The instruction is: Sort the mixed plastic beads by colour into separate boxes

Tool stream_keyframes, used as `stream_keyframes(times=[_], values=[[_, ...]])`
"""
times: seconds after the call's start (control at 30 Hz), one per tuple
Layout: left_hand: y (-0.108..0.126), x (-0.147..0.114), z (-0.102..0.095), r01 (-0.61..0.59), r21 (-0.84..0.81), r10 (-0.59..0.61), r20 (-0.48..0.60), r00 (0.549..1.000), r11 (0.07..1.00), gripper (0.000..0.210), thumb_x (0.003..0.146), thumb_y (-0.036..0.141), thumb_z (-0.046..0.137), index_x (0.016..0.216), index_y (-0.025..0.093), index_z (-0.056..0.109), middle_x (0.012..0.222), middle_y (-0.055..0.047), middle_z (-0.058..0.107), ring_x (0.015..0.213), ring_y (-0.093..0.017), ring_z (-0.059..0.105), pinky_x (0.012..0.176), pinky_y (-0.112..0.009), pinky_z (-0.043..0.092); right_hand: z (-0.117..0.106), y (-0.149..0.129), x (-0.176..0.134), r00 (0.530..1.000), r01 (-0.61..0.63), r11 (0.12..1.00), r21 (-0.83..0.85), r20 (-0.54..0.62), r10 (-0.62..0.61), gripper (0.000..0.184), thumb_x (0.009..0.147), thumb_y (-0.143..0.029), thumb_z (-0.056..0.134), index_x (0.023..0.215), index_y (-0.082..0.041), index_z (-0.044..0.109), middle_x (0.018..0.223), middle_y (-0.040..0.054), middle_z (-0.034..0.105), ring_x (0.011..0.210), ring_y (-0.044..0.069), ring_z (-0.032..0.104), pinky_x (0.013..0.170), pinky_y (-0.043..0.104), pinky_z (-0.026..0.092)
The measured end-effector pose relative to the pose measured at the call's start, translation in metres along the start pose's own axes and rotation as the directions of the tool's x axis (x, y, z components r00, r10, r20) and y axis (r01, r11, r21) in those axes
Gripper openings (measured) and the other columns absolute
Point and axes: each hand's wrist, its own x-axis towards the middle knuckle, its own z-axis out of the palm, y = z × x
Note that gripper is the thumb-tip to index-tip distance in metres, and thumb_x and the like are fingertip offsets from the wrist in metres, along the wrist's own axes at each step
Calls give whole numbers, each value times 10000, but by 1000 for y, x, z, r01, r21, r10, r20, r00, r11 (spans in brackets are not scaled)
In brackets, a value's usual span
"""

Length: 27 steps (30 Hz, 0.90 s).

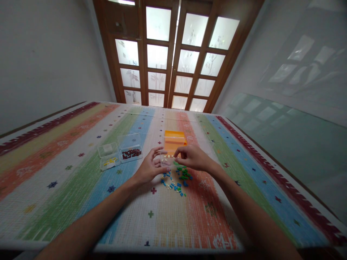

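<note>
My left hand [150,166] is curled around the left side of a small clear plastic box [170,163], thumb in front and fingers behind. A few tiny pale pieces [165,156] show inside it. Over the box's right end, my right hand [192,157] has its thumb and forefinger brought together; whatever they pinch is too small to make out. Below the hands lie loose green pieces [184,174] and blue pieces [175,187] on the tablecloth, a few pale ones among them. Behind the box stands an orange container [175,136], partly hidden by my hands.
To the left sit an open clear box of dark red pieces [131,154] and another with yellow pieces [110,161]. A striped tablecloth [121,195] covers the table. Beyond its far edge are wooden doors with glass panes [173,47]; walls flank both sides.
</note>
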Motion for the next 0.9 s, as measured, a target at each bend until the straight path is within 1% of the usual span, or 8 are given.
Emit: stream_keyframes(times=[0.1, 0.2, 0.37, 0.57, 0.73, 0.9], values=[[-1, 0, 0, 9, -11, -9, 12, 1000, 1000, 825, 598, 165, 905, 1297, 231, 473, 1369, -156, 519, 920, -209, 717, 908, -458, 588, 5, -3, 7, 999, -25, 985, -172, 21, 29, 170, 773, -105, 655, 870, -160, 784, 620, 8, 654, 549, 101, 503, 565, 227, 302], [-2, 0, 0, 7, -18, -6, 30, 1000, 1000, 810, 603, 163, 906, 1294, 230, 488, 1375, -162, 522, 894, -195, 717, 901, -458, 590, 10, -5, 11, 998, -26, 973, -231, 50, 39, 190, 782, -112, 645, 883, -172, 795, 656, 28, 690, 569, 114, 532, 566, 235, 305], [-4, 0, 0, 14, -31, -13, 29, 1000, 999, 827, 590, 145, 913, 1297, 235, 493, 1374, -160, 527, 938, -215, 717, 917, -463, 585, 13, -7, 14, 996, -18, 981, -195, 86, 35, 206, 769, -115, 646, 884, -181, 803, 641, 19, 688, 543, 106, 525, 552, 230, 307], [-4, 0, 0, 25, -35, -23, 32, 999, 999, 833, 591, 141, 905, 1302, 228, 481, 1379, -169, 518, 951, -225, 717, 925, -465, 573, 8, -10, 12, 993, 14, 988, -157, 120, 5, 234, 747, -82, 629, 856, -171, 816, 626, 16, 685, 512, 86, 473, 544, 226, 290], [-1, 0, 2, 22, -33, -21, 34, 999, 999, 819, 588, 152, 904, 1285, 222, 478, 1362, -160, 523, 966, -226, 710, 934, -460, 562, 3, -13, 9, 991, 15, 988, -154, 133, 6, 232, 763, -94, 621, 855, -175, 818, 634, 22, 697, 527, 90, 490, 544, 223, 293], [-1, 0, 1, 21, -38, -20, 34, 999, 999, 833, 579, 163, 915, 1286, 219, 478, 1364, -166, 519, 943, -222, 714, 927, -461, 564, 2, -9, 9, 986, 35, 993, -114, 165, -16, 215, 773, -82, 635, 865, -164, 811, 637, 20, 694, 547, 91, 519, 552, 211, 314]])
